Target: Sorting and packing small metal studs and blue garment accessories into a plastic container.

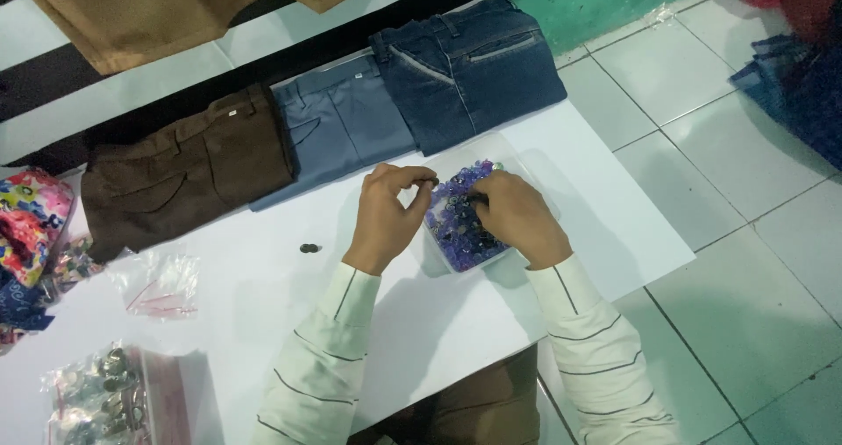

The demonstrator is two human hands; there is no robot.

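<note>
Both hands work at a clear tray (438,254) of purple-blue buttons (460,217) — the left hand (388,213) pinches one small piece, the right hand (515,214) digs in, grip unclear. Clear bags (162,280) lie left on the white worktop (263,305) — folded trousers (338,125) behind, pale tiled floor (745,234) around.

Three folded trousers at twelve o'clock: brown (184,169), grey (342,125), denim (469,68). One tub (460,221) of purple buttons. Two bags (162,283) at eight o'clock. Two hands (390,213).

Both hands (386,217) (517,217) close together (fingertips pinched).
</note>
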